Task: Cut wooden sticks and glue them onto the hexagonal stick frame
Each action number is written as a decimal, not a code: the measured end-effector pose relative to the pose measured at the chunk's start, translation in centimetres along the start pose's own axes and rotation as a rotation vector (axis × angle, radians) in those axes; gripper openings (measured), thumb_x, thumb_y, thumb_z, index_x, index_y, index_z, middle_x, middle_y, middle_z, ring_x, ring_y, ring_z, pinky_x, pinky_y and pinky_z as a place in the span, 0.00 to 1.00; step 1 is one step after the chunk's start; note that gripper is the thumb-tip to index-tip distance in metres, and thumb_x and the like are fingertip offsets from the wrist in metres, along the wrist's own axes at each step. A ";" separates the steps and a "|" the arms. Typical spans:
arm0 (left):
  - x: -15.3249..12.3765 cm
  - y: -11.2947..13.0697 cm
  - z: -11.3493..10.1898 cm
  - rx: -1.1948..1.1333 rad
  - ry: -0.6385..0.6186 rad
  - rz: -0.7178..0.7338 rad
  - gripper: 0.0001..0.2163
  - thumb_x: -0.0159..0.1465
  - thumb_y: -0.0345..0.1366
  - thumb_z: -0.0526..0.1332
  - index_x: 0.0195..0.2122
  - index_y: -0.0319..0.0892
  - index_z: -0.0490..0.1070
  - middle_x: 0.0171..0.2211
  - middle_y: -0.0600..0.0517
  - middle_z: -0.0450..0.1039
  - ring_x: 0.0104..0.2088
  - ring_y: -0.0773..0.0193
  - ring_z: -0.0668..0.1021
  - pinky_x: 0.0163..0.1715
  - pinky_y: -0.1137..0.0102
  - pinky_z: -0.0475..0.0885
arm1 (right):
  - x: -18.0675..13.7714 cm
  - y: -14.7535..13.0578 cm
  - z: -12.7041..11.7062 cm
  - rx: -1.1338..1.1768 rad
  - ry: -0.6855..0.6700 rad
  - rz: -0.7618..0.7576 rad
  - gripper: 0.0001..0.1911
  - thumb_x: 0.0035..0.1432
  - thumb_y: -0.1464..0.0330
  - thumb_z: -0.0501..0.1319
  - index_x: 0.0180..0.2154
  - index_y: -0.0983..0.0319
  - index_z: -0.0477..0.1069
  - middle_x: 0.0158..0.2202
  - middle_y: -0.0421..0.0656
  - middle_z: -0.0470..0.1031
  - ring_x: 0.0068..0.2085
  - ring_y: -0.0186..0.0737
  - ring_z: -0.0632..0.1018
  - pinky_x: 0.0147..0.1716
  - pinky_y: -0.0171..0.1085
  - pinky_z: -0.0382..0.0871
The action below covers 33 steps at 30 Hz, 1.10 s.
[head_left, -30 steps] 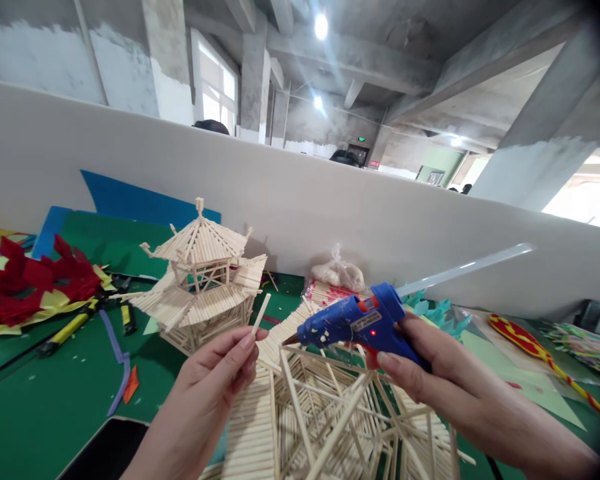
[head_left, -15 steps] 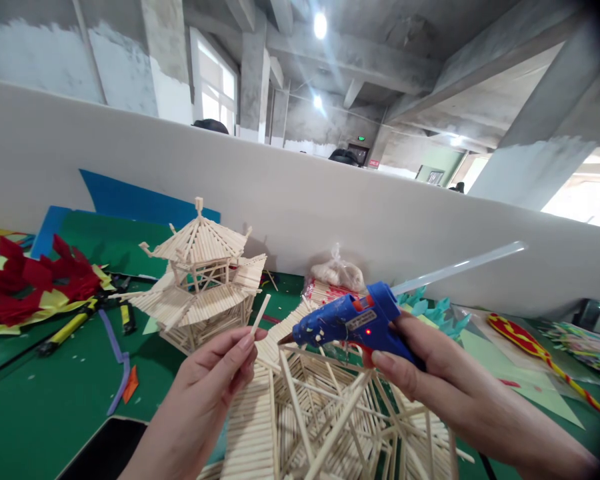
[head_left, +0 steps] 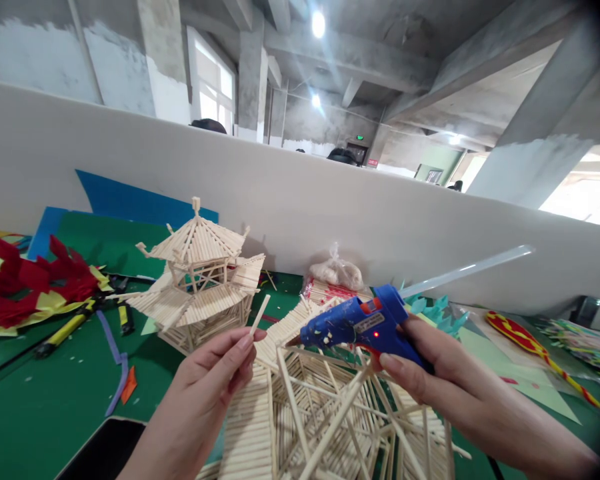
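Note:
Between thumb and fingers, my left hand (head_left: 220, 373) pinches a short pale wooden stick (head_left: 261, 313), its free end pointing up. My right hand (head_left: 430, 363) is wrapped round a blue hot glue gun (head_left: 353, 323) with a small red light lit. A long clear glue stick (head_left: 470, 268) juts from the back of the gun. The nozzle hangs just above the top corner of an open frame of wooden sticks (head_left: 325, 413); whether it touches I cannot tell. My left hand is beside the left edge of that frame, partly covering it.
A finished-looking stick pavilion (head_left: 200, 280) stands behind on the left. A bag of sticks (head_left: 336, 275) lies by the white partition (head_left: 410, 213). Red and yellow felt pieces (head_left: 35, 280), a utility knife (head_left: 65, 330) and a dark flat object (head_left: 105, 450) are on the left.
The glue gun in my right hand has shifted slightly right, its nozzle moving a little off the frame's corner. My left hand holds the stick almost as before.

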<state>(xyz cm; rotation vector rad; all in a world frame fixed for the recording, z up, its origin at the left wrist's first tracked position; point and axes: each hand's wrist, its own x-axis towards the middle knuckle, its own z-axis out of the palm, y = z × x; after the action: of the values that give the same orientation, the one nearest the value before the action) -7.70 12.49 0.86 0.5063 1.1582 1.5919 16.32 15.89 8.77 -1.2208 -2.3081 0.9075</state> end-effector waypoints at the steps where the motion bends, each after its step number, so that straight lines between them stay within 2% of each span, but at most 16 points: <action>1: 0.0 0.0 0.0 0.000 0.003 0.000 0.18 0.37 0.42 0.72 0.28 0.41 0.75 0.23 0.55 0.71 0.25 0.73 0.68 0.23 0.82 0.67 | 0.0 0.0 0.0 0.007 -0.003 -0.001 0.13 0.60 0.56 0.49 0.39 0.57 0.61 0.35 0.40 0.68 0.36 0.38 0.68 0.36 0.39 0.64; 5: 0.0 -0.1 0.0 0.008 0.008 -0.007 0.19 0.36 0.42 0.72 0.30 0.42 0.75 0.25 0.54 0.72 0.26 0.72 0.69 0.25 0.81 0.68 | 0.1 0.1 0.1 -0.005 0.003 0.002 0.14 0.60 0.56 0.49 0.36 0.58 0.62 0.36 0.41 0.68 0.36 0.39 0.69 0.35 0.39 0.64; 10: 0.0 -0.1 0.0 0.018 -0.003 -0.003 0.18 0.37 0.42 0.72 0.29 0.42 0.75 0.21 0.56 0.69 0.24 0.73 0.67 0.22 0.81 0.66 | 0.1 0.1 -0.1 -0.048 0.024 -0.023 0.13 0.60 0.57 0.49 0.36 0.59 0.63 0.32 0.40 0.67 0.32 0.36 0.68 0.32 0.37 0.64; 16: -0.1 0.1 0.2 0.008 -0.002 -0.001 0.17 0.38 0.41 0.72 0.29 0.42 0.75 0.22 0.56 0.70 0.24 0.74 0.68 0.23 0.82 0.67 | 0.2 -0.1 0.0 -0.064 0.040 -0.050 0.12 0.60 0.59 0.50 0.37 0.59 0.63 0.31 0.39 0.66 0.32 0.35 0.68 0.31 0.35 0.65; 22: -0.2 0.1 0.1 -0.019 0.055 -0.033 0.20 0.32 0.40 0.74 0.28 0.42 0.75 0.25 0.56 0.73 0.26 0.72 0.70 0.25 0.82 0.70 | -0.1 -0.1 0.0 -0.097 0.048 -0.006 0.14 0.60 0.57 0.49 0.33 0.60 0.62 0.29 0.40 0.66 0.30 0.36 0.68 0.29 0.36 0.64; 25: -0.1 0.0 -0.1 -0.016 0.033 -0.031 0.19 0.35 0.40 0.73 0.29 0.43 0.75 0.25 0.56 0.73 0.26 0.73 0.70 0.25 0.82 0.70 | -0.4 0.1 -0.1 -0.078 0.016 0.033 0.14 0.60 0.57 0.48 0.34 0.60 0.62 0.32 0.42 0.68 0.32 0.38 0.69 0.31 0.38 0.65; 28: -0.1 -0.1 -0.2 -0.009 0.026 -0.027 0.18 0.37 0.40 0.73 0.30 0.43 0.75 0.30 0.54 0.75 0.28 0.72 0.72 0.27 0.82 0.70 | -0.6 0.4 -0.2 -0.052 0.004 0.060 0.15 0.60 0.56 0.48 0.38 0.61 0.61 0.36 0.44 0.68 0.37 0.41 0.70 0.36 0.41 0.65; 33: -0.2 0.0 -0.1 -0.005 0.023 -0.027 0.19 0.37 0.40 0.73 0.31 0.43 0.75 0.31 0.54 0.75 0.31 0.72 0.72 0.28 0.83 0.70 | -0.8 0.4 -0.3 -0.062 0.024 0.060 0.16 0.59 0.55 0.48 0.37 0.61 0.62 0.35 0.44 0.68 0.36 0.41 0.69 0.35 0.41 0.65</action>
<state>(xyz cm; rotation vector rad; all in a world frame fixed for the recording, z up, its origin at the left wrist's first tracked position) -7.70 12.32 0.85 0.4678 1.1731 1.5807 17.16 15.52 8.74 -1.3262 -2.3076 0.8421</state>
